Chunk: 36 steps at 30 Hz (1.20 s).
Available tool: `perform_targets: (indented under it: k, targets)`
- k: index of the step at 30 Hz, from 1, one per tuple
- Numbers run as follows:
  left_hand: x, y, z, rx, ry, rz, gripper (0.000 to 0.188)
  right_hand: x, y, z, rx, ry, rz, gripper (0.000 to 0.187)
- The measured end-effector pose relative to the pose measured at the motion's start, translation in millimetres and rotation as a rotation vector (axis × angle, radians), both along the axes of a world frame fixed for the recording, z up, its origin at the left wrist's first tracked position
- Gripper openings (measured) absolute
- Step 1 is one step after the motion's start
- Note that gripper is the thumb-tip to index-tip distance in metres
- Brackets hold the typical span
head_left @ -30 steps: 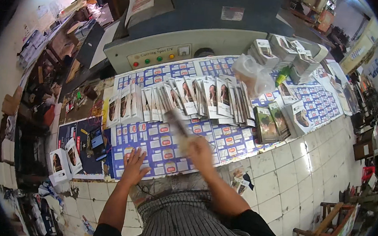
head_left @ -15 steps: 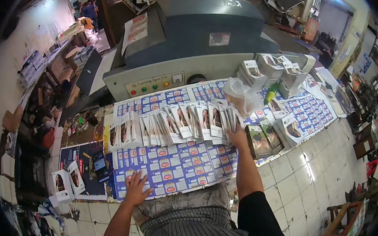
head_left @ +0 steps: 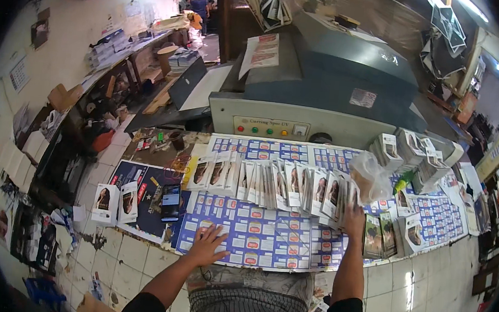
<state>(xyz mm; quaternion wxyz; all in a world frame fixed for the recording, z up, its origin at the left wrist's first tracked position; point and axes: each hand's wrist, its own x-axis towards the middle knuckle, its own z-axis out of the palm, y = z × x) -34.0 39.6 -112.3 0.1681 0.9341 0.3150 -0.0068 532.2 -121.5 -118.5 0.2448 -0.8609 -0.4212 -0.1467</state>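
Observation:
A long row of flat white printed boxes (head_left: 285, 185), folded and overlapping like a fanned deck, leans across the table. At its right end my right hand (head_left: 354, 220) has its fingers closed on the last ones; the fingertips are partly hidden. My left hand (head_left: 208, 246) lies flat with fingers spread on the blue-and-white printed sheet (head_left: 255, 230) that covers the table, holding nothing. Just right of my right hand are dark green printed boxes (head_left: 374, 236). A crumpled clear plastic bag (head_left: 371, 177) sits behind it.
Stacks of white boxes (head_left: 414, 151) and a green bottle (head_left: 402, 183) stand at the back right. A big grey machine (head_left: 350, 70) rises behind the table. To the left lie a phone (head_left: 170, 202) and two white boxes (head_left: 105, 203). A tiled floor (head_left: 397, 285) runs along the front.
My view has turned left, so the table and machine appear farther right and straighter. Both hands keep nearly the same places on the table, the right one still at the row's end.

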Motion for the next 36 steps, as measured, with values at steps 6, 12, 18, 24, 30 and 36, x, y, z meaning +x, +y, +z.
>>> perform_targets:
  k: [6,12,18,24,30,36]
  targets:
    - [9,1,-6,0.028,-0.065,-0.018,0.073,32,-96,-16,-0.02,-0.231,-0.374,0.047]
    - [-7,-1,-1,0.026,-0.052,0.018,0.072,-96,-117,58,-0.217,0.18,-0.45,0.035]
    - [24,-8,15,-0.2,-0.26,0.017,0.06,-120,-141,58,0.524,0.273,0.036,0.037]
    - [66,-20,48,-2.174,-0.575,-0.115,0.052,-275,-45,143,0.002,0.005,0.881,0.041]
    - [70,-45,75,-1.325,-0.743,0.297,0.038,-288,-10,121,0.078,0.258,0.557,0.045]
    - [81,-57,71,-1.199,-0.939,0.381,0.041,-322,5,93,0.181,0.927,0.54,0.064]
